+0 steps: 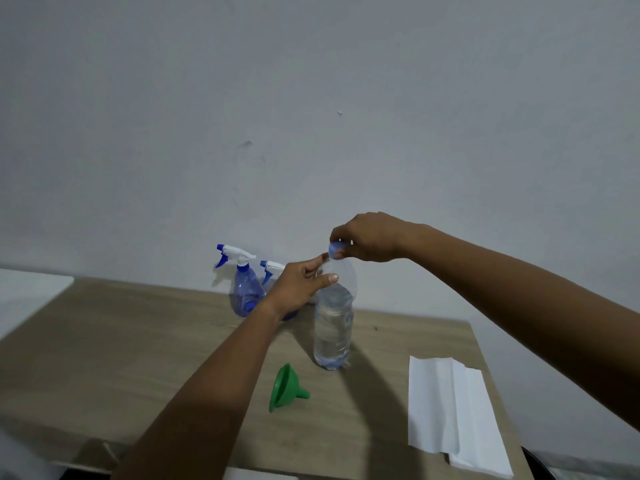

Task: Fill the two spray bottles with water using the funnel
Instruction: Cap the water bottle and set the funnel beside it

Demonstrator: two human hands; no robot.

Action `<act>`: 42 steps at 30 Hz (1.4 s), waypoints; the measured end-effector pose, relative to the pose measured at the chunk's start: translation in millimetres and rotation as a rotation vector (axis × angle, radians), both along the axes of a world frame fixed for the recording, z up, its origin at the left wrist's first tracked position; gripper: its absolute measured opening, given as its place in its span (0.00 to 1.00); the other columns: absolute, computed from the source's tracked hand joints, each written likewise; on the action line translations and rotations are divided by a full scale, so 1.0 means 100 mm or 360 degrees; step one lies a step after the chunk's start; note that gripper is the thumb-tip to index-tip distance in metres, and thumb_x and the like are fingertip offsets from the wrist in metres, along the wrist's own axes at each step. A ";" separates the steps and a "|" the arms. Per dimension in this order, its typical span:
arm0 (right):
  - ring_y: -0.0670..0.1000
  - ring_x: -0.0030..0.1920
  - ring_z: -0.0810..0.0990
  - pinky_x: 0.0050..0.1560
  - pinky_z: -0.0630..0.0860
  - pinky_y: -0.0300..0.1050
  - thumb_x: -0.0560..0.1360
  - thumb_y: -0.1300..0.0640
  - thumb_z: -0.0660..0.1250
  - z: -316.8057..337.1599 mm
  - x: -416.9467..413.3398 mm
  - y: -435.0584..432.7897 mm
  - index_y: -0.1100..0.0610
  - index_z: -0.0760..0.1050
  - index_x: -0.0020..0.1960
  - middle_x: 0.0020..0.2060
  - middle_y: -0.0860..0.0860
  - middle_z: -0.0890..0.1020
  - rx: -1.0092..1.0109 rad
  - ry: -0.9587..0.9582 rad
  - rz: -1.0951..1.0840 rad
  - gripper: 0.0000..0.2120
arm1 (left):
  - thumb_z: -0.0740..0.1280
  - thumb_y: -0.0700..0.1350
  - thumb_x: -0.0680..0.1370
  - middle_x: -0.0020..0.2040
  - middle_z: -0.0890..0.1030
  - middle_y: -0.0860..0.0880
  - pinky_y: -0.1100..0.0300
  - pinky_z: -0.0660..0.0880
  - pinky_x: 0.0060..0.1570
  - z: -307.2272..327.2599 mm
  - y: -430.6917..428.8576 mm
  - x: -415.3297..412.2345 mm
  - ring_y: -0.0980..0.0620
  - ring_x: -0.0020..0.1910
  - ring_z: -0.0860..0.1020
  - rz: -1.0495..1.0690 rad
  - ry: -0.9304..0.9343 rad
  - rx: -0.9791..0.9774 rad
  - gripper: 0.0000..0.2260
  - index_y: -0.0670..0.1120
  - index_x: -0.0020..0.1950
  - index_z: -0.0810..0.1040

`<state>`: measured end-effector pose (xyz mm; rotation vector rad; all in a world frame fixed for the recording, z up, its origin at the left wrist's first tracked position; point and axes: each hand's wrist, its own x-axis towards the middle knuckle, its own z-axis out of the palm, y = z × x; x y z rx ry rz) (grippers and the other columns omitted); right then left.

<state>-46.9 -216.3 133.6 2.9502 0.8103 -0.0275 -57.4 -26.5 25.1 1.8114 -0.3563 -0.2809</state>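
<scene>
Wooden table (138, 334), funnel (284, 388) apart from fingers (325, 279)

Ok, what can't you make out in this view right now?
Head view:
- Second spray bottle: mostly hidden behind the left hand.
- Water bottle mouth: covered by fingers, so whether the cap in the right hand is off is unclear.
- First spray bottle: water level too blurred.

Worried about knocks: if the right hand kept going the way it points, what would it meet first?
Likely the left hand gripping the water bottle neck; spray bottles stand beyond, depth unclear.
</scene>
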 end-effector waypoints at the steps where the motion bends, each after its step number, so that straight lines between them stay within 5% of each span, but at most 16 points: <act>1: 0.53 0.51 0.79 0.48 0.72 0.48 0.83 0.40 0.59 -0.03 0.01 -0.01 0.50 0.78 0.63 0.52 0.49 0.83 0.0023 -0.0011 -0.0004 0.18 | 0.72 0.48 0.77 0.72 0.74 0.52 0.55 0.70 0.70 0.00 0.00 0.00 0.55 0.71 0.70 0.0004 -0.0010 0.0002 0.27 0.52 0.76 0.70; 7: 0.55 0.41 0.75 0.41 0.66 0.47 0.84 0.40 0.56 -0.09 0.01 0.01 0.52 0.76 0.55 0.37 0.47 0.74 -0.0079 -0.0176 -0.0007 0.18 | 0.74 0.49 0.76 0.71 0.76 0.55 0.54 0.68 0.73 -0.02 0.01 0.00 0.55 0.72 0.72 0.0023 -0.0019 -0.0028 0.27 0.54 0.74 0.72; 11: 0.56 0.39 0.75 0.41 0.67 0.47 0.85 0.39 0.52 -0.14 -0.02 0.02 0.51 0.69 0.49 0.38 0.50 0.76 -0.0169 -0.0271 -0.0005 0.18 | 0.75 0.48 0.76 0.67 0.79 0.59 0.54 0.70 0.72 -0.04 0.01 -0.01 0.59 0.68 0.75 0.0010 -0.0022 -0.0020 0.24 0.57 0.71 0.75; 16: 0.55 0.39 0.74 0.41 0.66 0.47 0.84 0.36 0.52 -0.21 0.00 0.03 0.51 0.67 0.48 0.34 0.46 0.71 -0.0059 -0.0234 -0.0066 0.19 | 0.72 0.44 0.78 0.63 0.79 0.60 0.74 0.74 0.53 -0.03 0.01 -0.04 0.71 0.56 0.78 0.0002 -0.0057 -0.0075 0.24 0.50 0.73 0.73; 22: 0.54 0.39 0.74 0.42 0.66 0.47 0.84 0.36 0.51 -0.26 -0.03 -0.01 0.50 0.68 0.48 0.33 0.45 0.70 -0.0013 -0.0291 -0.0112 0.19 | 0.71 0.44 0.79 0.61 0.77 0.61 0.78 0.72 0.46 -0.05 -0.02 -0.05 0.76 0.49 0.77 0.0009 -0.0098 -0.0055 0.25 0.48 0.75 0.71; 27: 0.54 0.39 0.74 0.42 0.67 0.47 0.84 0.35 0.51 -0.28 -0.03 0.00 0.51 0.68 0.48 0.35 0.46 0.72 0.0001 -0.0303 -0.0125 0.20 | 0.70 0.45 0.79 0.63 0.75 0.60 0.79 0.72 0.46 -0.02 -0.01 -0.09 0.62 0.62 0.76 0.0005 -0.0108 -0.0027 0.25 0.49 0.76 0.69; 31: 0.53 0.38 0.75 0.39 0.66 0.46 0.83 0.34 0.51 -0.32 -0.05 0.00 0.51 0.69 0.49 0.33 0.45 0.71 0.0088 -0.0297 -0.0178 0.22 | 0.68 0.47 0.81 0.66 0.72 0.60 0.73 0.70 0.55 0.00 -0.03 -0.14 0.62 0.64 0.71 0.0000 -0.0086 -0.0007 0.26 0.52 0.78 0.66; 37: 0.54 0.46 0.81 0.43 0.73 0.47 0.79 0.28 0.51 -0.56 -0.19 -0.01 0.47 0.71 0.65 0.46 0.49 0.83 0.0367 -0.0394 -0.0422 0.28 | 0.72 0.53 0.77 0.80 0.63 0.52 0.58 0.63 0.73 -0.11 0.03 -0.17 0.51 0.78 0.63 0.0053 0.0031 -0.0092 0.36 0.53 0.81 0.59; 42: 0.51 0.65 0.77 0.60 0.78 0.56 0.72 0.22 0.58 -1.34 -0.57 0.11 0.44 0.62 0.76 0.68 0.50 0.76 0.1382 -0.0090 -0.0815 0.40 | 0.75 0.55 0.73 0.77 0.69 0.49 0.51 0.67 0.73 -0.54 0.35 -0.36 0.51 0.74 0.69 0.0208 0.0188 0.0001 0.36 0.49 0.78 0.66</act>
